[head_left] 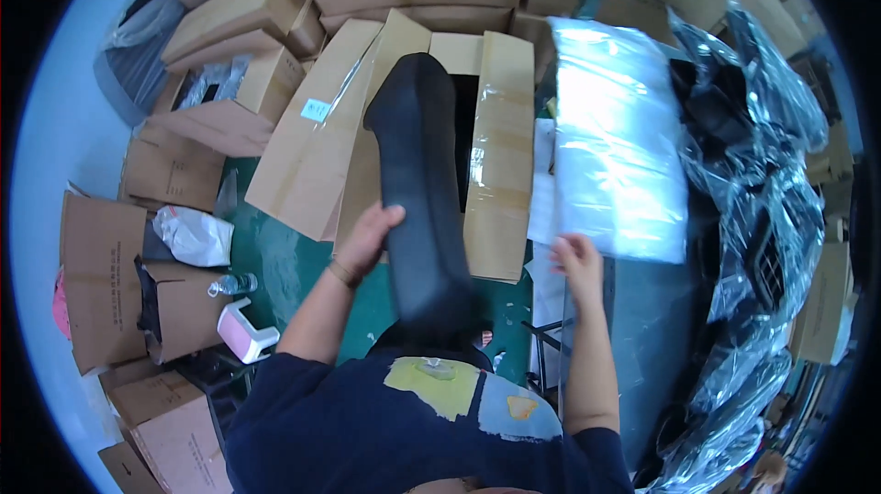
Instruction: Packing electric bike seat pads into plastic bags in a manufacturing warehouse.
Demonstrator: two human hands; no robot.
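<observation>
My left hand grips the left edge of a long black moulded panel, its thumb on the face. The panel stands roughly upright in front of me, its wider, angled end away from me and its lower end near my body. Over on the right, my right hand is at the near left corner of a stack of clear plastic bags, fingers bent together on the edge. How many layers they pinch is too small to tell. Behind the panel, an open cardboard box stands with its flaps spread; its dark inside is partly hidden.
A dark table lies under the bags, with plastic-wrapped black parts along its right. Cardboard boxes fill the left and back. A small pink-and-white stool, a water bottle and a white bag are on the left.
</observation>
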